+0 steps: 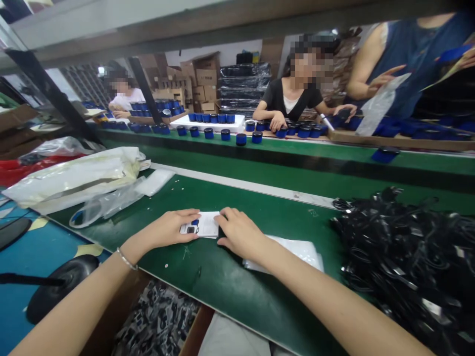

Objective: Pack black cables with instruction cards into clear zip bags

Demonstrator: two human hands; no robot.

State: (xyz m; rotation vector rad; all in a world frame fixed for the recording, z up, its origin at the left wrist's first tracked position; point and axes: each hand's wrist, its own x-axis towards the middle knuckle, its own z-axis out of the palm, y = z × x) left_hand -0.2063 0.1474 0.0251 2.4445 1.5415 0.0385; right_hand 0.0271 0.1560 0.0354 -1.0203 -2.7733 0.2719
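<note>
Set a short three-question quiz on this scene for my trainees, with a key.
1. True or false: the white printed paper leaflet is between the left hand and the right hand.
2. What is heaped on the flat green work surface, at the picture's right? A: white eggs; B: tangled black cables; C: yellow cups.
3. Fill in: a thin silver-coloured ____ is worn just behind the left hand.
Key: 1 true; 2 B; 3 bracelet.

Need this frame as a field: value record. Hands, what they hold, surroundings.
left_hand: left hand grips the left end of a printed leaflet
right_hand: right hand grips its right end; dark item under the fingers, identity unclear
surface: green bench
right_side: heap of black cables
far_side: row of blue-and-black units; co-worker in black top
</note>
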